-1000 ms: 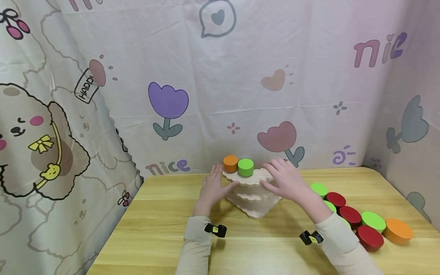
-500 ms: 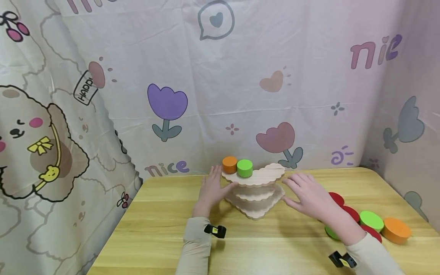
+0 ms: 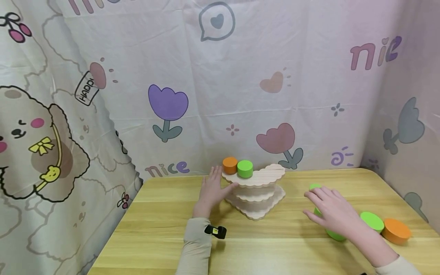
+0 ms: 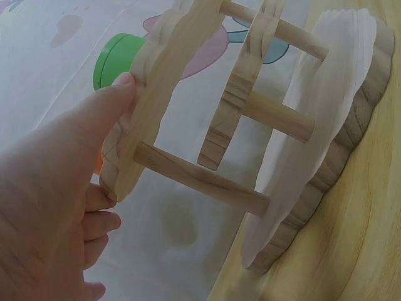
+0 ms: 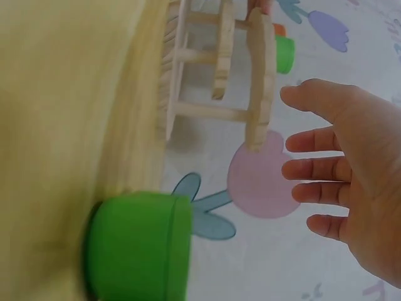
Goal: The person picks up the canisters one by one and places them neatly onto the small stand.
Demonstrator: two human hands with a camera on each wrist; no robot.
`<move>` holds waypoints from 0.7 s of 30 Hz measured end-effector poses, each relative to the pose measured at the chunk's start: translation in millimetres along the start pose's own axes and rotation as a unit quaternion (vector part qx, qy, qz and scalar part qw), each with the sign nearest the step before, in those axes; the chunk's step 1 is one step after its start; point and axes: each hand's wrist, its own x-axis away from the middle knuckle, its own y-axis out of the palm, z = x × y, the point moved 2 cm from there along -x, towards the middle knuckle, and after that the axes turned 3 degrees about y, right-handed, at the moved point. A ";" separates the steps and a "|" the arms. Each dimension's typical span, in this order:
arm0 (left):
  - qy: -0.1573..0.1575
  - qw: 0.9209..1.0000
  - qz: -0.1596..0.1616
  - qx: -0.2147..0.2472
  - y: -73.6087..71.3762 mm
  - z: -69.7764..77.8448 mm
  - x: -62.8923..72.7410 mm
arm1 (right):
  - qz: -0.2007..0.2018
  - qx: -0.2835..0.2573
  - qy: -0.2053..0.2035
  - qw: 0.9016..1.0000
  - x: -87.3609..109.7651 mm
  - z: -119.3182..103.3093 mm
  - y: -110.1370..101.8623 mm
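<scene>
A tiered wooden stand point(image 3: 256, 214) with scalloped edges and round posts stands upright at the table's back middle. On its top board rest an orange round block point(image 3: 230, 165) and a green round block point(image 3: 245, 169), side by side. My left hand point(image 3: 210, 193) holds the left end of that board, thumb point(image 4: 116, 94) against the edge near the green block and fingers round the corner. Well right of the stand, my right hand point(image 3: 335, 210) hovers with fingers apart, holding nothing. It hides part of a group of round blocks, including a green one point(image 5: 141, 248) low in the right wrist view.
At the right of the table sit another green block point(image 3: 372, 222) and an orange block point(image 3: 397, 231). A printed cloth point(image 3: 213, 84) hangs behind the table point(image 3: 161, 229) and along both sides.
My right hand has left the right side of the stand's top board and moved right, over the group of blocks. My left hand and the stand stay put.
</scene>
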 end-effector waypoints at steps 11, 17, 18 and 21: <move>0.005 1.000 0.004 0.007 0.2 0.4 -0.3 | -0.054 -0.002 0.048 0.997 31.7 15.4 -0.9; 0.006 1.000 0.003 0.002 -0.3 1.2 0.2 | -0.083 -0.003 0.055 0.995 43.8 25.6 -1.0; 0.006 1.000 0.004 0.001 -0.3 1.2 0.1 | -0.090 -0.002 0.058 0.994 44.9 27.1 -0.9; 0.006 1.000 0.004 0.002 -0.2 1.2 0.1 | -0.112 -0.002 0.065 0.992 47.1 31.2 0.1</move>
